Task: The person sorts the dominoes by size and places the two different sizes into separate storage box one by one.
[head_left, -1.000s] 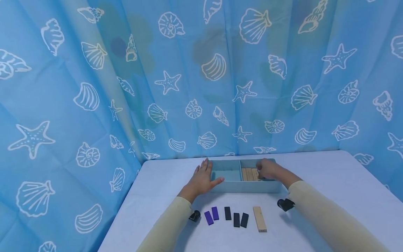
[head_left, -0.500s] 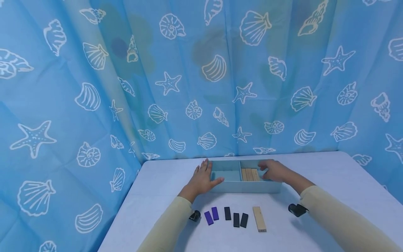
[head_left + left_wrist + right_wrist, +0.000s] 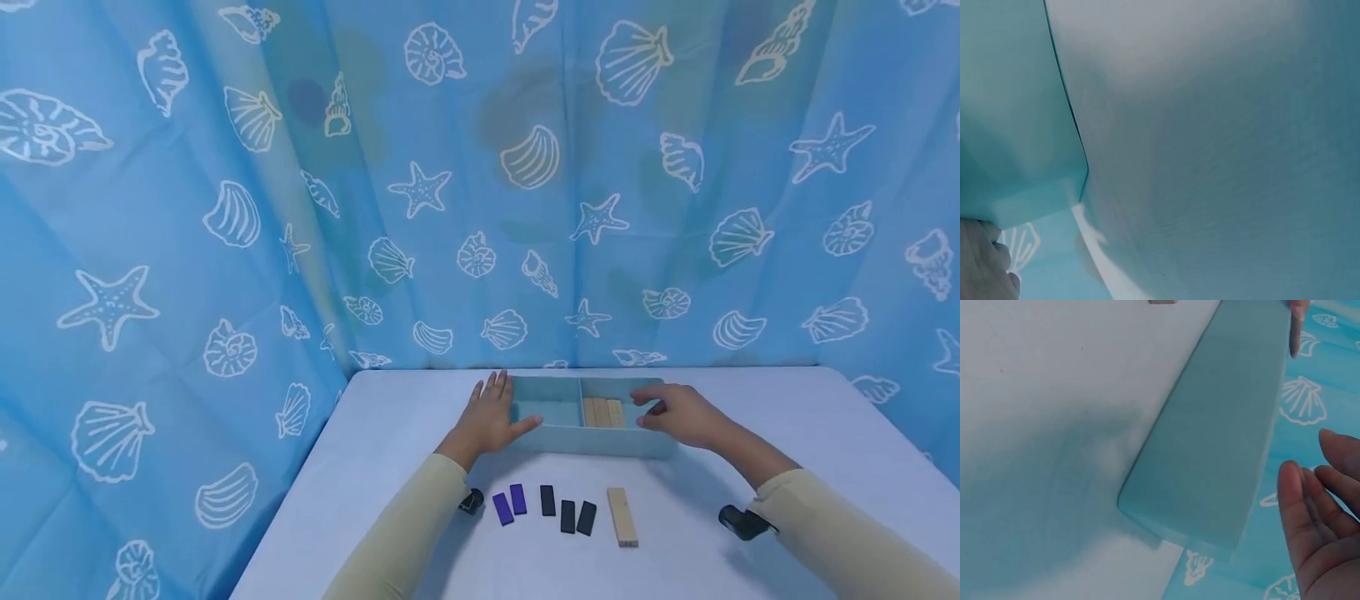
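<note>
A teal two-compartment box [image 3: 600, 442] stands near the back of the table. My left hand [image 3: 489, 418] rests on its left end, fingers straight over the side and thumb along the front rim. Several light wooden blocks [image 3: 603, 412] lie side by side in the right compartment; in the head view the left compartment shows only its bare floor. Over the box's right end is my right hand [image 3: 681, 414], fingers loosely bent, with nothing between them. The right wrist view shows that hand [image 3: 1322, 519] apart from the box wall [image 3: 1210, 425].
In front of the box lie two purple blocks [image 3: 503, 509], three black blocks [image 3: 567, 517] and one longer wooden block [image 3: 622, 517]. A blue curtain [image 3: 480, 208] with shell prints hangs behind and left of the white table [image 3: 540, 575].
My right hand has drawn out of the right compartment, to the right and toward me, leaving the wooden blocks inside. The left hand stays on the box. The head view has shifted slightly.
</note>
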A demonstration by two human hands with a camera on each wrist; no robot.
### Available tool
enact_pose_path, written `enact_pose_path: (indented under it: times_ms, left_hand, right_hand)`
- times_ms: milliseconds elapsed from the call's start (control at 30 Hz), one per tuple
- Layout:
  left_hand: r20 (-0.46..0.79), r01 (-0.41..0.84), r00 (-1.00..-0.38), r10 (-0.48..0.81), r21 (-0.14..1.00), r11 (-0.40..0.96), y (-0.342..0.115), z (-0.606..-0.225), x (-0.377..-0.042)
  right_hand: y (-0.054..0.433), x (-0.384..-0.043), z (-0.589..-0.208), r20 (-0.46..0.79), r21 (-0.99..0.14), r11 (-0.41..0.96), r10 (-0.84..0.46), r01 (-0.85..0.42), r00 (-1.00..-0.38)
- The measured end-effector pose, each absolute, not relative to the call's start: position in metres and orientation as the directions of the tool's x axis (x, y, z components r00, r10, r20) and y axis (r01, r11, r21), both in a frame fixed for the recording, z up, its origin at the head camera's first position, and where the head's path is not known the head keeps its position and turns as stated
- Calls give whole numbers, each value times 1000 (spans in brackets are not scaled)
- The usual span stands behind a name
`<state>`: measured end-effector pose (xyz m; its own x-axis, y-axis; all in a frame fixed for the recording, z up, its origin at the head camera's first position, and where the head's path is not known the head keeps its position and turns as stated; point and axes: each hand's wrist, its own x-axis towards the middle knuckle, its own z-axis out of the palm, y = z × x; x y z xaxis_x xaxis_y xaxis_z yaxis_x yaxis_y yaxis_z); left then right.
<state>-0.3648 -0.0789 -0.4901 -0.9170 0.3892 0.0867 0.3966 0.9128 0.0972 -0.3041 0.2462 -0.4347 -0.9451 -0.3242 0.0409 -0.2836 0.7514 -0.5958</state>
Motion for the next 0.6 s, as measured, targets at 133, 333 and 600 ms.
enact_pose_path:
  times_ms: [133,333,600]
  left_hand:
    - [68,382,-924,377,92,919,-78,-490,-364]
    - [59,392,-920,388,85,916,-79,-489,-362]
    - [64,391,-920,386,100,915,-75,-489,-363]
  right_hand:
    - [247,-294,-433,59,-628,722,-328,-290,-943]
    - [243,-279,-438,29,-640,721,-322,-265,-946]
    - [238,-266,-461,-61,-673,709,-340,-212,-939]
